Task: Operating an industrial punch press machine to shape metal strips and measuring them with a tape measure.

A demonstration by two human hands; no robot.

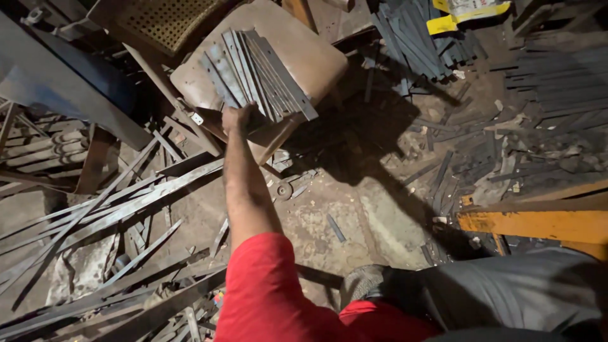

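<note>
I observed a dirty concrete floor [373,215] bearing scattered metal strips [120,209]; a brown chair seat [310,57] carried a stack of flat bars [259,73].

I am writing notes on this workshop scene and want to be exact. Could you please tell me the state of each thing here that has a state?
Left hand: stretched forward, gripping the near end of the strip bundle.
Metal strips: bundled, fanned out, lying on the chair seat.
Chair: tilted, seat worn and stained.
Long metal bars: scattered loosely over the floor.
Orange beam: lying flat at right.
Right hand: not in view.
</note>
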